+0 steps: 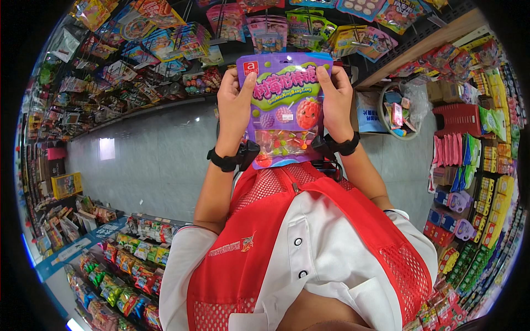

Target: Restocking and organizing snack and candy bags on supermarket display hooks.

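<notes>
A purple bag of lollipops is held upright in front of my chest, its printed front facing me. Pink raspberry pictures and a see-through window with small wrapped candies show on it, along with a small white sticker. My left hand grips the bag's upper left edge, thumb on the front. At the upper right edge, my right hand pinches it the same way. The fingers behind the bag are partly hidden. Each wrist wears a black strap with a dark device.
Candy bags hang on hooks just beyond my hands. A round bin with small packets stands on the floor at right, near a red plastic stool. Stocked shelves line the right side; snack packets fill racks at lower left.
</notes>
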A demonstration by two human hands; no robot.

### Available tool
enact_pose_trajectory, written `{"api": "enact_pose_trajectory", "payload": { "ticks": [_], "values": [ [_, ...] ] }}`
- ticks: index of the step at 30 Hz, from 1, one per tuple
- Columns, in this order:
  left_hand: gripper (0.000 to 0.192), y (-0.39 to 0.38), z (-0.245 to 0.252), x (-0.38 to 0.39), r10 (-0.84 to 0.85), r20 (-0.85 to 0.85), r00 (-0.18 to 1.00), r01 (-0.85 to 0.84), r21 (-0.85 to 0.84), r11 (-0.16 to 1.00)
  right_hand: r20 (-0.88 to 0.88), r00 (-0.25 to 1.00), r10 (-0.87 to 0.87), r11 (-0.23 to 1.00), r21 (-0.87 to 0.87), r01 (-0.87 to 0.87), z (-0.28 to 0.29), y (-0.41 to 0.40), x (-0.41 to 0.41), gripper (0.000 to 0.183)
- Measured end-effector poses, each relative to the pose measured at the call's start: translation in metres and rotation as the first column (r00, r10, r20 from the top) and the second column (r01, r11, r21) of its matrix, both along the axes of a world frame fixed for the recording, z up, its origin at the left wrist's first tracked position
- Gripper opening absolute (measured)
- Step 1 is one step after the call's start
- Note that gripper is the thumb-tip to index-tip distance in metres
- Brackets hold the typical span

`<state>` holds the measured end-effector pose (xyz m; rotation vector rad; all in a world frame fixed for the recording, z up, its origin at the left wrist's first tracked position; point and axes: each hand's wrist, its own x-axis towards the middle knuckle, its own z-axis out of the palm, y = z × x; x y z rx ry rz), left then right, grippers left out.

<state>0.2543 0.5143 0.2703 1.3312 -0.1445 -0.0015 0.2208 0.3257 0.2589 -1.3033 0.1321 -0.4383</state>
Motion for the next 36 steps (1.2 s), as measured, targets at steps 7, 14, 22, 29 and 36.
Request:
{"api": "enact_pose_trajectory", "payload": {
  "ticks": [7,14,22,29,36],
  "values": [
    [0.022,0.001,0.001,-0.002,0.029,-0.037,0.999,-0.029,0.004,1.0,-0.003,1.0,0.02,1.0,-0.022,-0.02,-0.002,-0.001,-0.001,0.024],
    [0.026,0.004,-0.002,-0.001,0.076,-0.068,0.995,-0.07,0.088,0.994,0.001,0.999,0.041,0.999,-0.035,-0.041,0.003,0.001,-0.005,0.022],
    [0.026,0.002,-0.002,-0.002,0.055,-0.052,0.997,-0.053,0.027,0.998,0.003,0.999,0.037,0.999,-0.038,-0.036,0.004,0.001,-0.005,0.022],
    [0.022,0.0,0.003,-0.004,0.077,-0.052,0.996,-0.077,0.01,0.997,0.008,0.999,0.036,0.999,-0.025,-0.036,0.005,0.002,-0.006,0.022],
    [0.018,0.0,0.019,-0.014,0.101,0.023,0.995,-0.101,0.021,0.995,0.119,0.992,-0.03,0.993,-0.108,0.043,0.011,-0.001,-0.01,0.018]
  ]
}}
